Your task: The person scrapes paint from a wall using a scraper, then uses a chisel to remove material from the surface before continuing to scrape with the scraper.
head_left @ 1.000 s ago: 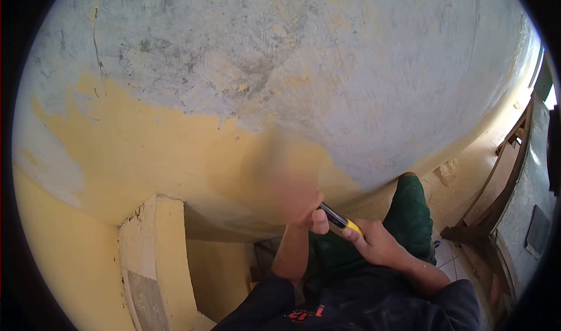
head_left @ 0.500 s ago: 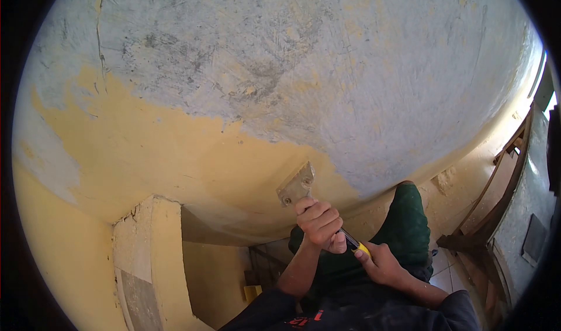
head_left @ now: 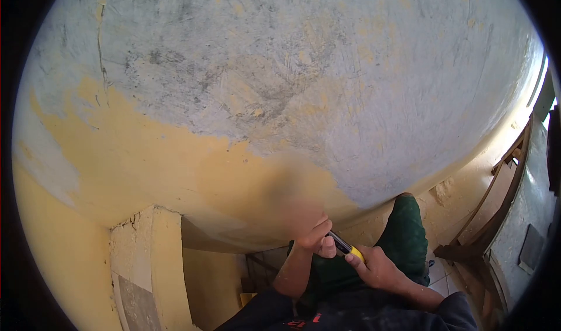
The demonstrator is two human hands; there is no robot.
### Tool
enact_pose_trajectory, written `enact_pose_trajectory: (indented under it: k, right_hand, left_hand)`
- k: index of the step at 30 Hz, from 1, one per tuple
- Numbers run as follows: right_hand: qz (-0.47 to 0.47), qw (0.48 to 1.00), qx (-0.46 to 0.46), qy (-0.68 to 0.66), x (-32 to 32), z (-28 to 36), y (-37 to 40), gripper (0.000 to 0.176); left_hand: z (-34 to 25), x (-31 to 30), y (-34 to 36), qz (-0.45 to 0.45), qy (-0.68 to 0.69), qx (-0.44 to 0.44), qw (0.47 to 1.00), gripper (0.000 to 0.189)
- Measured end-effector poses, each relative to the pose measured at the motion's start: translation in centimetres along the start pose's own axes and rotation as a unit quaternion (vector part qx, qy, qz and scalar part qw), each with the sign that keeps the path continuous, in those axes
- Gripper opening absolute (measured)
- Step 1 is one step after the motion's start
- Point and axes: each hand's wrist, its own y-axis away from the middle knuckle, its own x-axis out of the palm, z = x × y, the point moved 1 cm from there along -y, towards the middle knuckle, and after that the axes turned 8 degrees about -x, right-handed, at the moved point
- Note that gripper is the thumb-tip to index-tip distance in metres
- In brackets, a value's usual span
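Note:
Both hands grip a paint scraper with a black and yellow handle, pressed against a wall. My left hand closes around the front of the handle, near the blade. Motion blur hides the blade itself. My right hand holds the yellow rear end of the handle. The wall above is scraped to grey plaster, and yellow paint covers its lower left part, where the blurred blade meets it.
A chipped yellow pillar edge juts out at lower left. My knee in green trousers is below the wall. A dark wooden frame leans at the right, over a tiled floor.
The scraper blade, sharp against the yellow paint half a second ago, is now a blur. My hands have shifted slightly down and to the right along the wall.

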Motion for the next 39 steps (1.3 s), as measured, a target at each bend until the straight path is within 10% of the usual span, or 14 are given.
enact_pose_trajectory:
  k: [39]
  right_hand:
    - [0.023,0.996,-0.089,-0.001,0.5,4.1,-3.7,0.054]
  left_hand:
    - [1.7,-4.1,-4.7,-0.084,-0.034,0.043,0.995,0.051]
